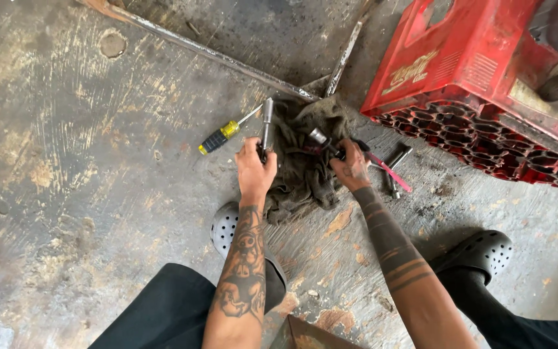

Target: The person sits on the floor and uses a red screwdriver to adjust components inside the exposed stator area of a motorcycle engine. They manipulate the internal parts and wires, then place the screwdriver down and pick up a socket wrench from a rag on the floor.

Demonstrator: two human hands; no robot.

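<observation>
Steel extension bar gripped in my left hand, pointing straight away; right hand clutches socket over rag.

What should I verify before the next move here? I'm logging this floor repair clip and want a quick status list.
1. Left hand has a firm hold on the metal socket extension bar: ok, fingers wrap its lower end.
2. Right hand grips the ratchet tool: ok, though its handle is mostly hidden.
3. Both tools are over the dark rag: ok for the ratchet; the bar stands at the rag's left edge.
4. Yellow-handled screwdriver lies apart from the hands: ok, on the concrete to the left.
5. Loose wrench near the red crate is clear of the right hand: ok.
6. Socket seated on the ratchet: cannot tell.
</observation>
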